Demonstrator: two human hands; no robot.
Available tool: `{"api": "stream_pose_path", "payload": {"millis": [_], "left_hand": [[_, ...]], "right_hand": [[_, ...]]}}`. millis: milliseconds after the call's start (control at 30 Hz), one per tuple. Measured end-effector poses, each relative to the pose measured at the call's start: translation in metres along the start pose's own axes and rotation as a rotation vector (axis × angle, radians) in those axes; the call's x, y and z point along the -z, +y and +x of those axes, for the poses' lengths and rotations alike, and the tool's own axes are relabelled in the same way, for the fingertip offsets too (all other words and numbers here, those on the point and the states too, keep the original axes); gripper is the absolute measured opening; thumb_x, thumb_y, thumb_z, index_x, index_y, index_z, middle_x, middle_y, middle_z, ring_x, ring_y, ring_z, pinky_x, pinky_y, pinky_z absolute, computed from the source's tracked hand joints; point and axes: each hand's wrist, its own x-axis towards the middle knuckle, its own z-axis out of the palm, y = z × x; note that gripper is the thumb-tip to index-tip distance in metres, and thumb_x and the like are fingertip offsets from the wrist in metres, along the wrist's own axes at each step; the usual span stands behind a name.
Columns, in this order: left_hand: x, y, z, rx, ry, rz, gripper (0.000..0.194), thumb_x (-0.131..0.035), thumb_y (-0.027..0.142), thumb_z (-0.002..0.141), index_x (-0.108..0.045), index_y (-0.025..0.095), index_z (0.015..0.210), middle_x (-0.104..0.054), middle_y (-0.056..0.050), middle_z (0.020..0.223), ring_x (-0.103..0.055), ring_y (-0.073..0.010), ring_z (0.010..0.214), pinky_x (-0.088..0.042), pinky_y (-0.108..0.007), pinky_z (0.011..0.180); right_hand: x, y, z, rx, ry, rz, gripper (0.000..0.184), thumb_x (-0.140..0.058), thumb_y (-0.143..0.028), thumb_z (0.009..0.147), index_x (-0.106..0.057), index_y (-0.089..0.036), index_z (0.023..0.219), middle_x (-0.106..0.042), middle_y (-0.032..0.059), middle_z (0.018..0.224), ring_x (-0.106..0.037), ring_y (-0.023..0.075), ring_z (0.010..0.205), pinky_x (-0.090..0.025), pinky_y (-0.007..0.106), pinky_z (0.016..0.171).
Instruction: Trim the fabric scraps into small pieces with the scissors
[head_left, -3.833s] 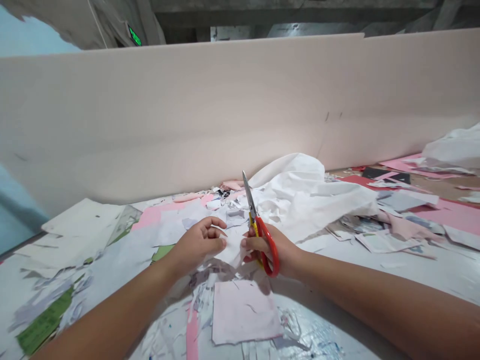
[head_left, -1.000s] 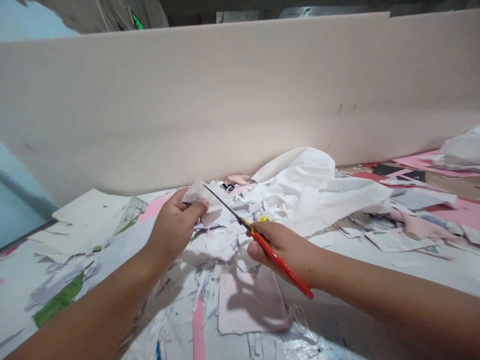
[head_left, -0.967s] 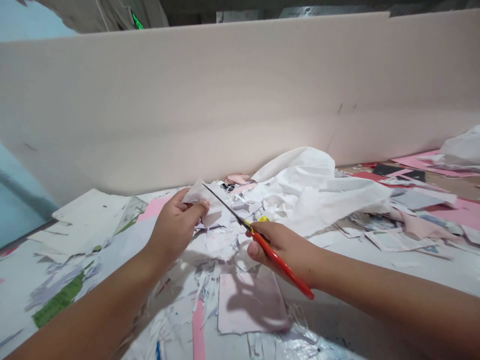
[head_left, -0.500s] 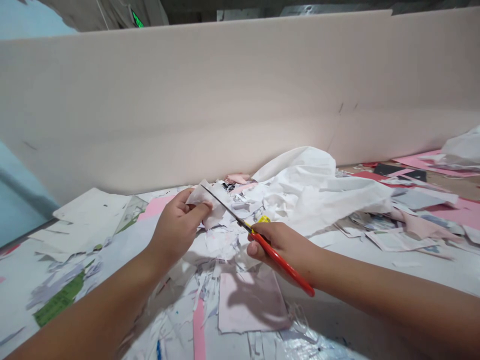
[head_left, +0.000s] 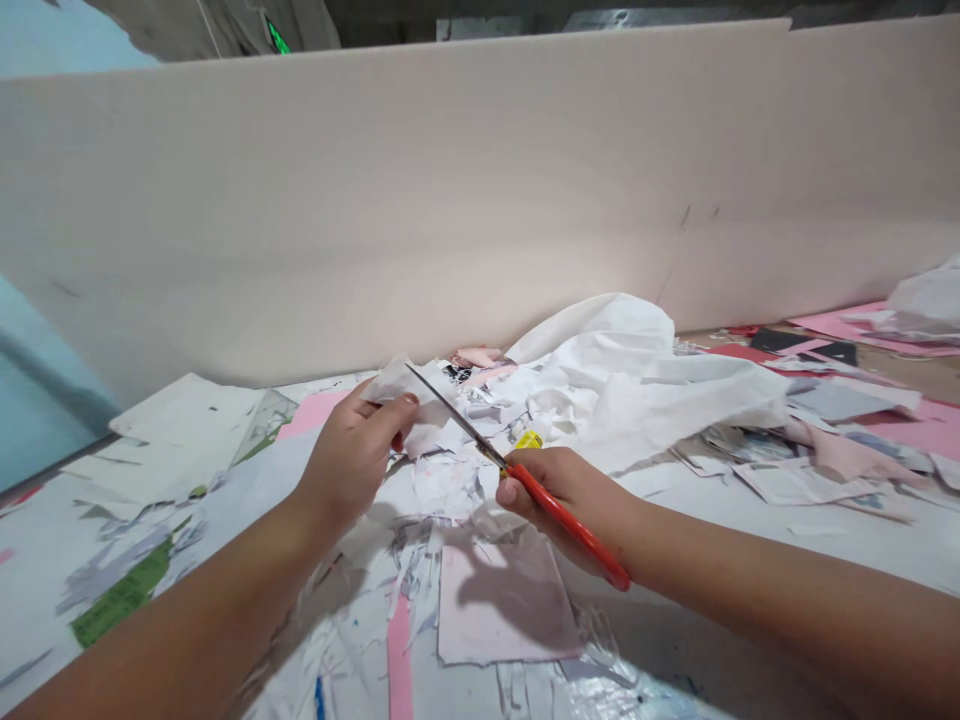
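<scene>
Change: your scissors point(head_left: 577, 532) have swung from upright to nearly level since the earlier view, tips now over the paper in your left hand.

Left hand: your left hand point(head_left: 349, 455) is clenched, pinching a white paper scrap point(head_left: 394, 392) between thumb and fingers.

Right hand: your right hand point(head_left: 559, 500) is closed around the scissors' handles, holding them firmly.

Scissors: long axis runs from the red handles, lower right, up-left to the tips; blades cross the scrap's edge. Blades look nearly closed, though it's hard to tell at this angle.

Where: the scrap and scissors are held just above the paper pile, mid-view, between your hands.

Around: a crumpled white sheet point(head_left: 660, 395) lies just past your right hand; a pale pink square of paper point(head_left: 506, 605) lies below your hands; a tall pale partition board point(head_left: 480, 200) stands behind the table point(head_left: 926, 378).
</scene>
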Motion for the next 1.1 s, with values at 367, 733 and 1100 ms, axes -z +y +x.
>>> {"api": "stream_pose_path", "payload": {"millis": [367,733,1100], "left_hand": [[0.002,-0.004,0.0,-0.021,-0.009,-0.017,0.026,-0.052,0.035,0.076,-0.047,0.02,0.055,-0.043,0.004,0.048,-0.041,-0.0111,0.046,-0.034,-0.024,0.045],[0.0,0.004,-0.002,0.004,-0.008,0.051,0.031,-0.048,0.035,0.074,-0.046,0.02,0.046,-0.046,0.001,0.042,-0.045,-0.013,0.043,-0.038,-0.025,0.043],[0.0,0.005,-0.004,0.05,0.049,-0.001,0.027,-0.053,0.039,0.071,-0.048,0.02,0.052,-0.043,0.004,0.043,-0.042,-0.011,0.041,-0.035,-0.024,0.039]], "right_hand": [[-0.003,-0.003,-0.001,-0.055,-0.003,0.01,0.052,-0.042,-0.07,0.071,-0.037,-0.019,0.061,-0.038,-0.0037,0.055,-0.034,0.0101,0.049,-0.03,0.022,0.045],[-0.002,-0.007,-0.004,-0.117,-0.038,0.086,0.042,-0.051,-0.057,0.074,-0.039,-0.019,0.062,-0.037,-0.0043,0.055,-0.034,0.0086,0.049,-0.029,0.021,0.044],[-0.013,0.006,-0.003,0.06,-0.045,0.124,0.04,-0.045,-0.056,0.079,-0.044,-0.017,0.066,-0.042,-0.0027,0.06,-0.037,0.0091,0.053,-0.032,0.021,0.048]]}}
